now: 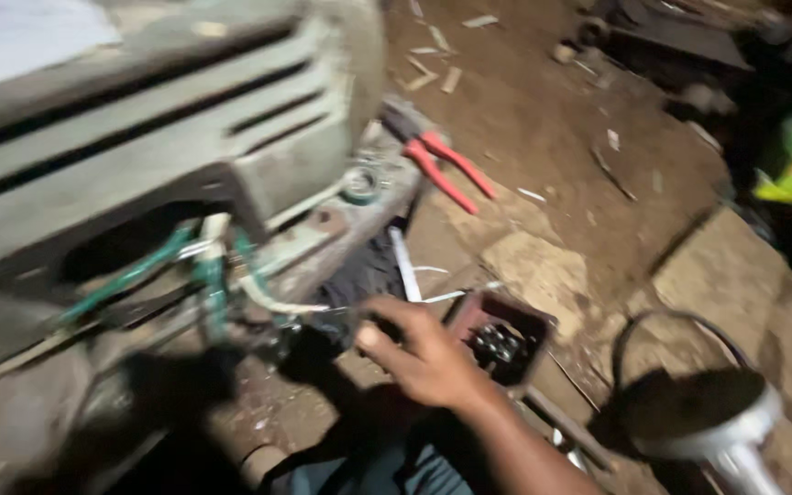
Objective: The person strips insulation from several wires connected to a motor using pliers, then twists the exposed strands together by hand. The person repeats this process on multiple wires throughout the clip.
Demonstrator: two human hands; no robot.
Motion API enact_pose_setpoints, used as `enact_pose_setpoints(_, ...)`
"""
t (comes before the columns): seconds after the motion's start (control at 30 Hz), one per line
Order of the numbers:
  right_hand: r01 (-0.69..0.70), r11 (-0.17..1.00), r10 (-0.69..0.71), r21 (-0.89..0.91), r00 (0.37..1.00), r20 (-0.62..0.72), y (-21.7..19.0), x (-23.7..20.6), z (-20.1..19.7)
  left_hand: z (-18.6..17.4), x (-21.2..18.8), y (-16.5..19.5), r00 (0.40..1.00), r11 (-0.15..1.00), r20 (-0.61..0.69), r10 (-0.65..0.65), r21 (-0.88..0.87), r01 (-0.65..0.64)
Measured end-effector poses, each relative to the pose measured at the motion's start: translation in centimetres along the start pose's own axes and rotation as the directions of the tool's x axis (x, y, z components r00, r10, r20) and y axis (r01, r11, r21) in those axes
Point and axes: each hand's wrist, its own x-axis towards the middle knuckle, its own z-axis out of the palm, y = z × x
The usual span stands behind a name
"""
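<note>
Wires [203, 275] in green sleeving, about three, hang from the opening in one grey ribbed motor housing [139, 137]. Just beside them the right hand [423, 353] curls loosely at one white wire's end; whether it pinches it, I cannot tell. One pair of red-handled pliers [446, 168] lies on the dirt floor [552, 128]. One small open box [504, 335] sits behind the hand.
</note>
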Motion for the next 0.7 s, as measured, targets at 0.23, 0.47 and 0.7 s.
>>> enact_pose_setpoints(0.23,0.142,0.989,-0.142,-0.053,0.990,-0.007,1.9,0.2,1.1,2.9,1.7,1.0,0.996,0.996,0.029,-0.084,-0.037,0.085)
enact_pose_setpoints(0.47,-0.463,0.462,0.326,0.756,0.882,0.341,-1.5,0.4,0.7,-2.1,1.0,-2.7,0.990,0.992,0.071,-0.122,-0.010,0.123)
enact_pose_setpoints(0.7,-0.537,0.207,0.354,0.818,0.821,0.449,-3.4,1.6,2.2,-1.1,3.7,-0.9,0.986,0.997,0.148,-0.074,0.030,0.070)
